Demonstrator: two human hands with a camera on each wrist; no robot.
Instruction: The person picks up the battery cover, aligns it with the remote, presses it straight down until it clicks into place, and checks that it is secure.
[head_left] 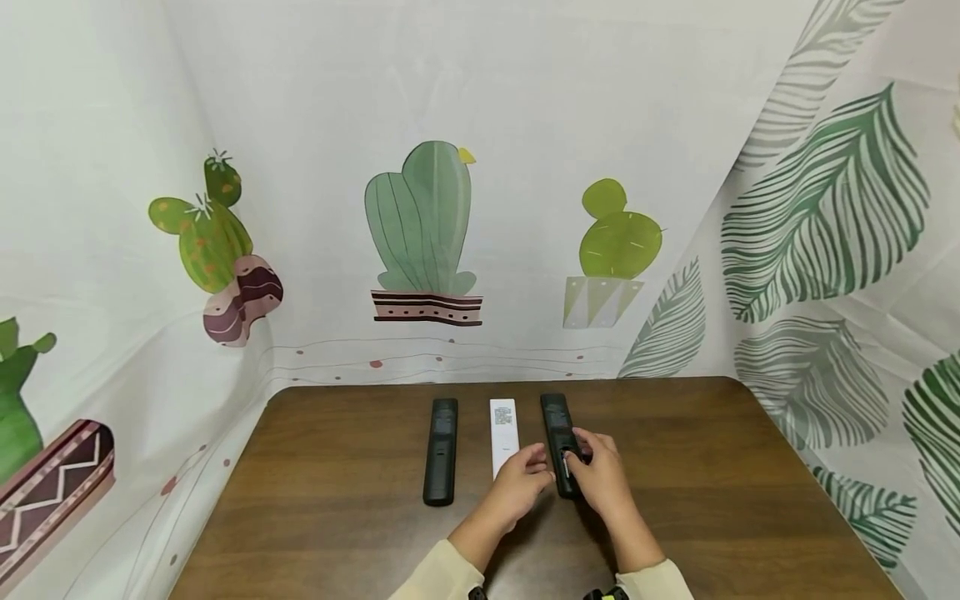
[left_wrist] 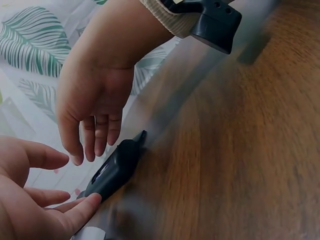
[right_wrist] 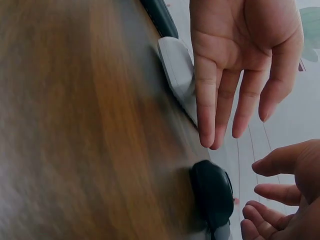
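A black remote control [head_left: 557, 425] lies back up on the right of the table, with a recess showing a light strip near its close end. My right hand [head_left: 602, 473] is over its right side, thumb across the recess in the head view. In the right wrist view the fingers of that right hand [right_wrist: 280, 195] are loosely bent, with a gap between them and the remote [right_wrist: 212, 192]. My left hand [head_left: 517, 486] is on the remote's left, fingers loosely bent. Its fingertips overlap the remote [left_wrist: 115, 170] in the left wrist view.
A white remote control [head_left: 504, 429] with a printed label lies left of the black one, partly behind my left hand. Farther left is another black remote [head_left: 441, 450], also back up. The wooden table [head_left: 337, 500] ends at a patterned cloth [head_left: 517, 250].
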